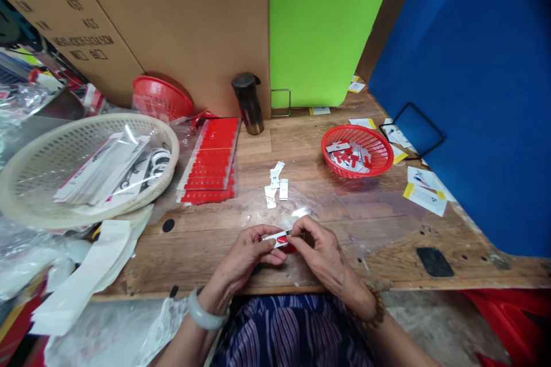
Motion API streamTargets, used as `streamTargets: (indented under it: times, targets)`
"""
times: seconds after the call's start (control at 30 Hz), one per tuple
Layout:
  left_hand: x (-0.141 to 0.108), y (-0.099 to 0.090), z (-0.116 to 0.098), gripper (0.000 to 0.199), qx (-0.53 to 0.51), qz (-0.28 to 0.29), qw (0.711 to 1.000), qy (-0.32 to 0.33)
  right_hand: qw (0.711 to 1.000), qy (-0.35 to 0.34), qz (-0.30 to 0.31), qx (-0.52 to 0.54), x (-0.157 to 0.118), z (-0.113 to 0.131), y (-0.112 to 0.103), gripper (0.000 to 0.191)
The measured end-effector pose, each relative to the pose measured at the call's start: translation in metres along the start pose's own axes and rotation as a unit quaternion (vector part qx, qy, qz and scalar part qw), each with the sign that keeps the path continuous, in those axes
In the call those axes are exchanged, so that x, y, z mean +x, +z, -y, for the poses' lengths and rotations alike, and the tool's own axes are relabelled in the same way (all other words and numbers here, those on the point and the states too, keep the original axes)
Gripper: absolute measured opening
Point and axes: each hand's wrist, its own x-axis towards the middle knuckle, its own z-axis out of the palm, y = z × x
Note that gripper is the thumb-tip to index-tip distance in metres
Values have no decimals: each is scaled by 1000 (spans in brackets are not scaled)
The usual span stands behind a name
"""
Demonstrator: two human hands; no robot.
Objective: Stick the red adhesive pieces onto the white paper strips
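Near the table's front edge, my left hand (253, 249) pinches a small white card (274, 239) with a red part on it. My right hand (316, 246) is at the card's right end, thumb and forefinger closed on something too small to make out. Several small white cards (283, 189) lie loosely on the wood in front of my hands. Red and white pieces fill a red basket (381, 167) farther to the right. Stacked red strips (210, 155) in clear plastic lie to the left of the loose cards.
A large cream basket (26, 206) holding printed cards stands at the left, with white paper strips (92, 272) below it. Behind are a dark tumbler (249, 106), another red basket (161, 97) and cardboard. Blue and green panels with wire stands (413, 132) border the right side.
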Motion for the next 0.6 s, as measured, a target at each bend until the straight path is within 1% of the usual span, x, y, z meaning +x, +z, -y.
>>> streamTargets:
  times: [0.2, 0.43, 0.6]
  targets:
    - [2, 1, -1, 33, 7, 2, 1000, -1, 1000, 5, -3, 5, 1, -4, 1, 10]
    - [2, -1, 1, 32, 8, -1, 1000, 1, 1000, 12, 0, 5, 1, -1, 1, 10]
    - [4, -1, 1, 28, 11, -7, 1000, -2, 1000, 14, -1, -1, 2, -1, 1, 10]
